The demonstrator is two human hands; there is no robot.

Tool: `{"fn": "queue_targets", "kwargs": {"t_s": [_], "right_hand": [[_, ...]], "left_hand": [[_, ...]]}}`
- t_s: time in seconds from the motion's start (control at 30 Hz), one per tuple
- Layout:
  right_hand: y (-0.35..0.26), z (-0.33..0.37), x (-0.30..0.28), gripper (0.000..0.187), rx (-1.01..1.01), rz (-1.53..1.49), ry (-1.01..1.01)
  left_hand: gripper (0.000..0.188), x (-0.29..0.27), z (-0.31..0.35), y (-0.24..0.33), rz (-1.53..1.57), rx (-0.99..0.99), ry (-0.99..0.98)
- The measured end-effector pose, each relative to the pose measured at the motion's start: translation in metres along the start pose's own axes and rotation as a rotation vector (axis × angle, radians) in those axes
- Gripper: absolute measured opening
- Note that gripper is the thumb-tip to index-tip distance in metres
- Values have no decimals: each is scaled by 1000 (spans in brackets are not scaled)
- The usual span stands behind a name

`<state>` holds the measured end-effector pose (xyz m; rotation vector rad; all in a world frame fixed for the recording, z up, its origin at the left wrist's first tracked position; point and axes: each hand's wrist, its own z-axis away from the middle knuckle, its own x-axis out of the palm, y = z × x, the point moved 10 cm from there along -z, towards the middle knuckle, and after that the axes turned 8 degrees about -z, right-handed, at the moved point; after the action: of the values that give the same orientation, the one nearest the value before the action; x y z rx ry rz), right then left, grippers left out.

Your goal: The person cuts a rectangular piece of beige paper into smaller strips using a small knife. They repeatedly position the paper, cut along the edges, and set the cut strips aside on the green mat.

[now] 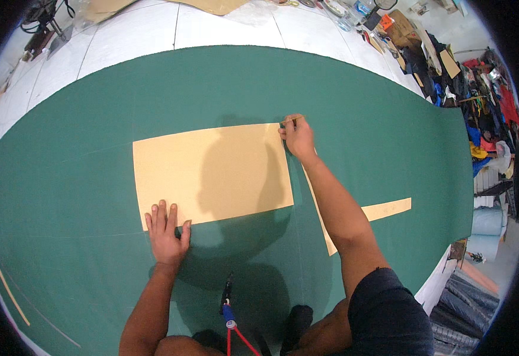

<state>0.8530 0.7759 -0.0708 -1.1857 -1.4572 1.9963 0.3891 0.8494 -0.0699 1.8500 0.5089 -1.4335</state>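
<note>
A large tan rectangular sheet [212, 172], like card, lies flat on a green fabric [224, 83]. My left hand [167, 234] presses with fingers spread on the sheet's near left corner. At the far right corner, my right hand [298, 137] pinches a thin, yellowish, pencil-like stick [293, 119]. Its tip is too small to make out against the sheet's edge. Partly under my right forearm runs a narrow tan strip [324, 228], and a second tan strip [390, 209] reaches out to the right of it.
Near my knees lies a tool with red handles [230, 332] and a dark tip. A thin tan strip [14, 298] rests at the left. White floor tiles [224, 29] border the cloth. Clutter [487, 124] is heaped at the right, above dark folded fabric [464, 308].
</note>
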Motion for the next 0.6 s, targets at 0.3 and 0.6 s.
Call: {"fn": "queue_targets", "kwargs": {"t_s": [0.3,0.6], "right_hand": [[-29,34,0,29,-290,497,-119],[-22,139,-26,22,-405,514,-238]], "left_hand": [[59,3,-1,0,-23,42,49],[59,3,1,-1,-45,69,42]]}}
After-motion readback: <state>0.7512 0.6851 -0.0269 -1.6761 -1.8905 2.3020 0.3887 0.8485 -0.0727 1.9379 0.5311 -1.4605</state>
